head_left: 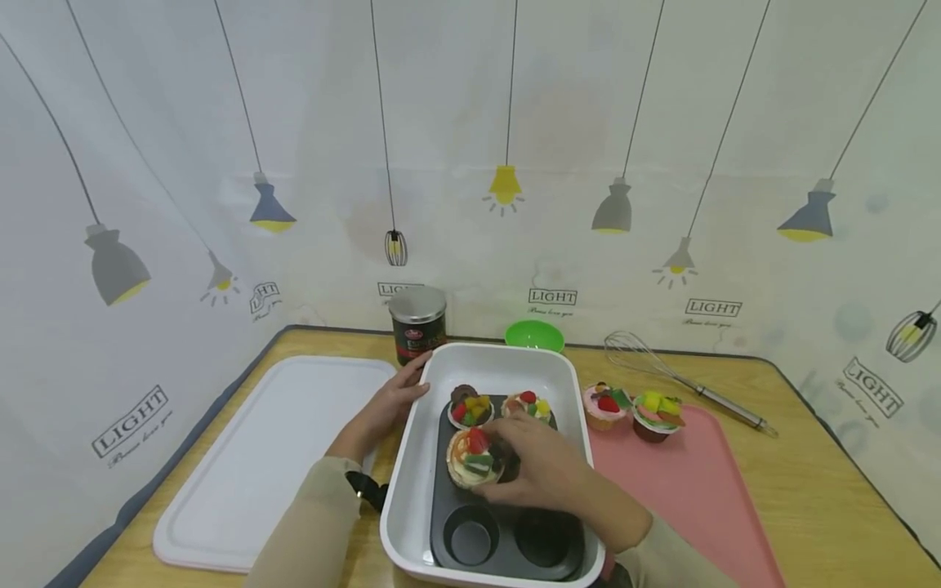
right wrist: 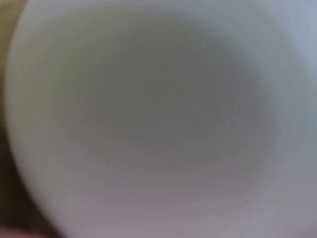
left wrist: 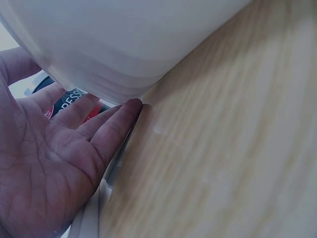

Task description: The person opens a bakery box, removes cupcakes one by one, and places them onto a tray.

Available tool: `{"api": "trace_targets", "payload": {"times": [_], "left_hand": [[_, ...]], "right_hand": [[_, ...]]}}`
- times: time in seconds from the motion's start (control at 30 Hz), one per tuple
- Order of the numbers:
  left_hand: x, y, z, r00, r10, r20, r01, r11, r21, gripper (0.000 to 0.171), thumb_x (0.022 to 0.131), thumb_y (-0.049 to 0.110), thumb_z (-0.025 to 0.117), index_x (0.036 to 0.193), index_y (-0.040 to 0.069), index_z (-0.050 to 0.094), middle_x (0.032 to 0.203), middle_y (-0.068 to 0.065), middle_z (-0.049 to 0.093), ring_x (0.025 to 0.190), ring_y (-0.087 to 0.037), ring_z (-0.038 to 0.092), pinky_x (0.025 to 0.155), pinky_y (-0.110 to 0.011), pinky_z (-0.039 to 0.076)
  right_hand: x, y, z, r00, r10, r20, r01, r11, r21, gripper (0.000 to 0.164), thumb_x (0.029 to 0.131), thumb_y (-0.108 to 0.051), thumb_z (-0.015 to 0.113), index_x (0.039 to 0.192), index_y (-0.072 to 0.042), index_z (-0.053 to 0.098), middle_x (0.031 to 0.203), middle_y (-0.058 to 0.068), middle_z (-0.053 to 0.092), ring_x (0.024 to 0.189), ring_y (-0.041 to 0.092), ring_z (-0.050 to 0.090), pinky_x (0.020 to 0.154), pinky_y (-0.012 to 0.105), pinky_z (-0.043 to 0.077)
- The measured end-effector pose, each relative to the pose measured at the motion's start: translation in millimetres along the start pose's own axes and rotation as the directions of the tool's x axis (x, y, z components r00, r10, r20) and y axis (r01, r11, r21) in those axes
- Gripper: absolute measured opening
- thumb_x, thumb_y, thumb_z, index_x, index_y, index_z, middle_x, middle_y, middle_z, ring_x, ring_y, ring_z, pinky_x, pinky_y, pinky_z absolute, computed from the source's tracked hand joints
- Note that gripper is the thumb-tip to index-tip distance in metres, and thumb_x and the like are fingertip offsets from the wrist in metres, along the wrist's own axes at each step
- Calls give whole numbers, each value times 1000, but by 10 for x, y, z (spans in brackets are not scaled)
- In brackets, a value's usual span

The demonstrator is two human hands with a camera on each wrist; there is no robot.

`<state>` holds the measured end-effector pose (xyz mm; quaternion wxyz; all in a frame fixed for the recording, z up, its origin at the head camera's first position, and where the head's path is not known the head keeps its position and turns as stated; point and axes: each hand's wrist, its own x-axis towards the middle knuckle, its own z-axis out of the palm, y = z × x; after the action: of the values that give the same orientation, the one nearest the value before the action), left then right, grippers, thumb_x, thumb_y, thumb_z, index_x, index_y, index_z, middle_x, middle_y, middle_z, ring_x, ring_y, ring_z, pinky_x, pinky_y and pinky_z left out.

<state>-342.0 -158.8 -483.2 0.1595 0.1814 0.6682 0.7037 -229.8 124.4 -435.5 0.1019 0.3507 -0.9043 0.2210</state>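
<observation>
My right hand [head_left: 544, 465] pinches a toy cupcake [head_left: 465, 472] with cream and fruit on top, over the middle row of a dark muffin tin [head_left: 448, 506]. The tin lies inside a deep white tray [head_left: 408, 490]. Two more fruit-topped cupcakes sit at its far end, a chocolate-decorated one [head_left: 470, 410] on the left and a cream one [head_left: 529, 400] partly behind my right hand. My left hand [head_left: 388, 402] rests against the tray's left wall, its fingers [left wrist: 116, 131] fairly straight in the left wrist view. A blurred white surface [right wrist: 153, 119] fills most of the right wrist view.
At left lies a white board [head_left: 257, 457]. A lidded dark can [head_left: 419, 327] and a green bowl [head_left: 534, 335] stand behind the tray. To the right are a pink board [head_left: 684, 482], a pink cupcake [head_left: 604, 411], a brown-cased cupcake [head_left: 654, 420] and a whisk [head_left: 706, 390].
</observation>
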Motion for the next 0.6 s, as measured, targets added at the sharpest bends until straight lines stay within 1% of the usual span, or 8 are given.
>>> {"api": "trace_targets", "payload": {"times": [0.07,0.17,0.27,0.4,0.43,0.5,0.6], "left_hand": [[3,-5,12,1000,-3,0,3,1000,2,66,105,12,44,163,15,13,164,-19,20,139,-40,37,102,-46,45],[3,-31,17,1000,-16,-7,16,1000,7,67,104,13,45,163,16,13,164,-18,20,140,-39,36,104,-48,43],[-5,-49,14,999,-28,-18,28,999,17,67,104,13,45,163,17,14,164,-18,20,141,-39,35,106,-49,42],[2,-46,5,1000,-12,-7,12,1000,9,67,104,13,45,163,16,13,164,-18,19,141,-39,34,105,-47,43],[5,-43,4,1000,-9,-8,9,1000,6,66,104,13,45,163,15,13,164,-18,19,141,-39,35,104,-46,44],[8,-35,-3,1000,0,-2,0,1000,1,66,105,12,44,163,14,12,164,-19,19,141,-39,35,103,-44,45],[11,-18,-5,1000,6,2,-6,1000,-4,66,104,11,43,163,14,12,164,-19,18,140,-38,35,101,-41,46]], "right_hand": [[-9,13,-15,1000,3,3,-3,1000,31,72,73,-68,78,125,-20,64,112,-9,67,103,9,61,90,40,54],[-30,29,-46,1000,-14,-5,14,999,35,71,73,-69,77,124,-21,65,111,-11,68,104,10,61,90,42,52],[-49,54,-98,1000,-27,-4,27,997,70,69,74,-67,78,123,-21,66,110,-13,67,102,9,60,90,41,52],[-79,126,-218,998,-54,-34,58,986,159,65,75,-55,84,124,-19,63,111,-13,65,99,5,60,88,34,53],[-92,154,-246,997,-55,-46,62,985,162,65,75,-54,84,125,-18,62,111,-13,65,98,4,60,88,33,53],[-127,206,-317,996,-53,-69,64,984,166,66,76,-51,85,127,-17,61,111,-12,65,98,5,61,86,34,54],[-196,296,-420,995,-25,-94,40,985,165,64,77,-49,85,128,-17,62,111,-13,65,100,5,62,86,38,54]]}}
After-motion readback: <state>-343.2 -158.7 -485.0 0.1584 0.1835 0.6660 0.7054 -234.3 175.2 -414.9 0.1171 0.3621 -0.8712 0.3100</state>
